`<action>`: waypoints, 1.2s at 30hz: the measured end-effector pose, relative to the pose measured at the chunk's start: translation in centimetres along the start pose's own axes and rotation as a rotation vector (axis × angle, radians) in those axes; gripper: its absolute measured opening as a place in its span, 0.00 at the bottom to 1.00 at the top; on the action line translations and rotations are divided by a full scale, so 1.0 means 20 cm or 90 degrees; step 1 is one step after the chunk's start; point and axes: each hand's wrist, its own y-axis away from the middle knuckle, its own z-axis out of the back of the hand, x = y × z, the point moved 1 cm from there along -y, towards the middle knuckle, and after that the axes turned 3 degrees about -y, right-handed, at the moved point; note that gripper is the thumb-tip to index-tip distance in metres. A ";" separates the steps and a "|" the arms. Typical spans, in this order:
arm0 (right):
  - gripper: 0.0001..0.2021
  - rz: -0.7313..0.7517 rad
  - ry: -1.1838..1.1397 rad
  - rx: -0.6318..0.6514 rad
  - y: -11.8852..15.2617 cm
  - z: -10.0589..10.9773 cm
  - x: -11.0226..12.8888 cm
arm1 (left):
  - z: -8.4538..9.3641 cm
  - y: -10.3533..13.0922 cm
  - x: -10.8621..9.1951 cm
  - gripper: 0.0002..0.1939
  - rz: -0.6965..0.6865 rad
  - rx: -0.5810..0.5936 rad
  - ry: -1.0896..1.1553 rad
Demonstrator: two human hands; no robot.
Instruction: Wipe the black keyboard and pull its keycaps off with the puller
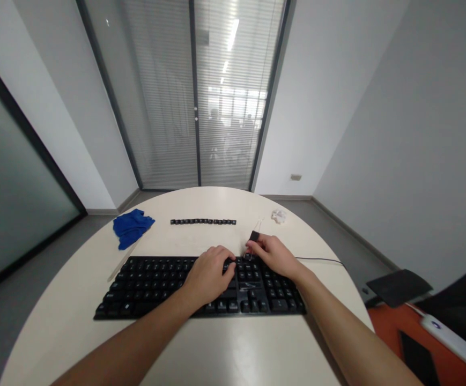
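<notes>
In the head view, you have two hands over one black keyboard [156, 279], which lies on the near half of the table. Your left hand [207, 273] rests on it, thumb and index finger apart. Your right hand [273, 254] has its thumb and fingers clamped on one black tool with wire ends [254, 236], at the keyboard's back edge. Beyond lies one row of small black keys [202, 221], too tiny to count surely. You also have one blue cloth [132, 228], one thin stick [122, 262] and one crumpled white tissue [279, 216]. The round table [249, 348] is pale; two glass panels with blinds [233, 145] stand behind, between light walls [329, 80].
</notes>
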 end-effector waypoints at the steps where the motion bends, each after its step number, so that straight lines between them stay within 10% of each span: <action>1: 0.17 -0.004 -0.020 -0.009 0.00 0.00 -0.01 | 0.00 0.00 0.00 0.06 -0.001 0.000 -0.001; 36: 0.18 0.015 -0.161 -0.029 0.01 -0.10 0.08 | -0.02 -0.02 0.04 0.09 0.042 -0.064 0.231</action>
